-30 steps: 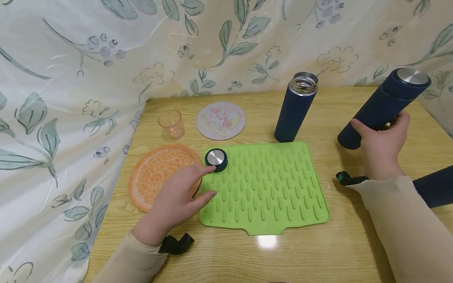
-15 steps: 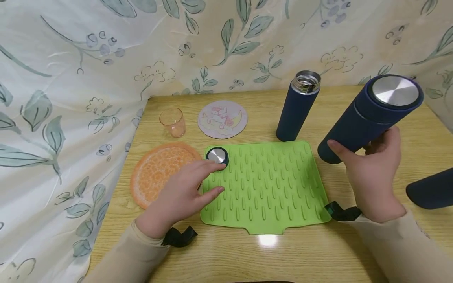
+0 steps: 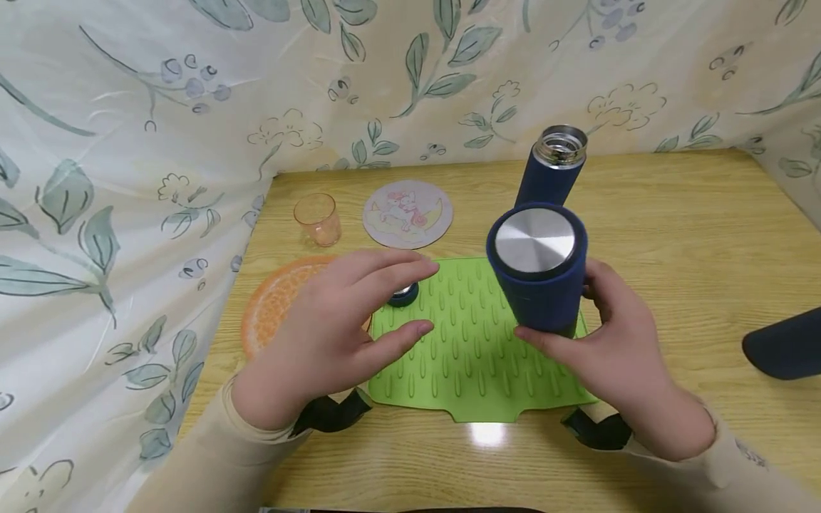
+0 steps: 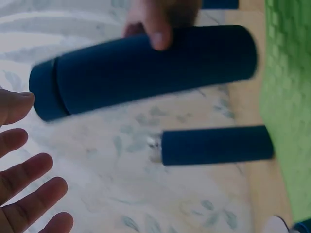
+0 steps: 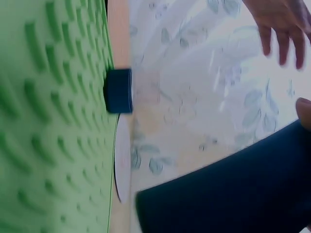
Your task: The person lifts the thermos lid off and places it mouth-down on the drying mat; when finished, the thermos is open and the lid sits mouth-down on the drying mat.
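My right hand (image 3: 616,342) grips a dark blue thermos bottle (image 3: 545,303) with a silver-topped lid, tilted and raised over the green ridged mat (image 3: 474,356). My left hand (image 3: 333,328) is spread, thumb apart from the fingers, holding nothing; in the left wrist view its fingers (image 4: 34,174) are near the bottle's lid end. Behind the held bottle stands a second blue thermos (image 4: 218,145) without a lid, its steel mouth showing and its lower part hidden in the head view. A loose blue lid (image 5: 119,91) sits on the mat's far left corner, partly behind my left hand.
An orange-slice round mat (image 3: 276,306) lies left of the green mat, partly under my left hand. Behind are a pinkish clear cup (image 3: 318,221) and a round unicorn coaster (image 3: 407,214). Another dark blue bottle (image 3: 785,345) lies at the right edge. A floral curtain (image 3: 359,85) backs the table.
My right hand has carried the thermos from the table's right side leftward and nearer, over the green mat. My left hand has drawn up and right from beside the loose lid.
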`<state>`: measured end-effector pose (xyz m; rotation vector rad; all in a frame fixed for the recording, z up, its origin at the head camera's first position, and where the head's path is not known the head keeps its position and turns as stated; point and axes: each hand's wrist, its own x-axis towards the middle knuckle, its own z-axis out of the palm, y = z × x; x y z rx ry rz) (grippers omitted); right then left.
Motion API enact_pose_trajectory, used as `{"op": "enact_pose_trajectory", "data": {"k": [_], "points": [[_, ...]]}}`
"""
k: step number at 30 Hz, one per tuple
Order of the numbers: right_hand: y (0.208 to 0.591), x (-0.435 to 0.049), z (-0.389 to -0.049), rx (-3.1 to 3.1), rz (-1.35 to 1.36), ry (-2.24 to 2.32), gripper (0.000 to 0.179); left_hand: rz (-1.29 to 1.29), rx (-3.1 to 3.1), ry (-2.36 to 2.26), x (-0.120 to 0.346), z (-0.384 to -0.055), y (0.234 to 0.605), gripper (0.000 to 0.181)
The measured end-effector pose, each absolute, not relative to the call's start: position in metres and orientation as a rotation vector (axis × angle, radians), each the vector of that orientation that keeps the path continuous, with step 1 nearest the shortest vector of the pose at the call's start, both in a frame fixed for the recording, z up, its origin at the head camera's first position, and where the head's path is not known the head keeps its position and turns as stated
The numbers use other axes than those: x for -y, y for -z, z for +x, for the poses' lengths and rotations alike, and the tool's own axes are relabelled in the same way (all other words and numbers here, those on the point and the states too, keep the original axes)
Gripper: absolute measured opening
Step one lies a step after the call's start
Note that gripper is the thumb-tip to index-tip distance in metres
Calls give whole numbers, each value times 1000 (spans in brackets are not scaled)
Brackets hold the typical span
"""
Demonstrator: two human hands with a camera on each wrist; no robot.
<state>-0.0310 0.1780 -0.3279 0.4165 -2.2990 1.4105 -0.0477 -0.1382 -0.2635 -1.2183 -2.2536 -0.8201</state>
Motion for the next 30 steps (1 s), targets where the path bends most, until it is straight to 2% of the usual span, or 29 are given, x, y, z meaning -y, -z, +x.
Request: {"op": "enact_pose_trajectory", "data": {"k": [8, 21, 25, 30], "points": [[326, -170, -21, 2680, 547, -1151, 97, -1324, 2314, 836, 128, -38, 258, 71], [330, -167, -21, 2749, 684, -1029, 92, -1393, 2347, 1038, 129, -40, 271, 63], [331, -166, -22, 2737, 696, -1007, 92, -1336, 2366, 1117, 130, -41, 273, 65], [332, -164, -21, 2729, 716, -956, 92, -1111, 2475, 1112, 127, -40, 276, 68]]}}
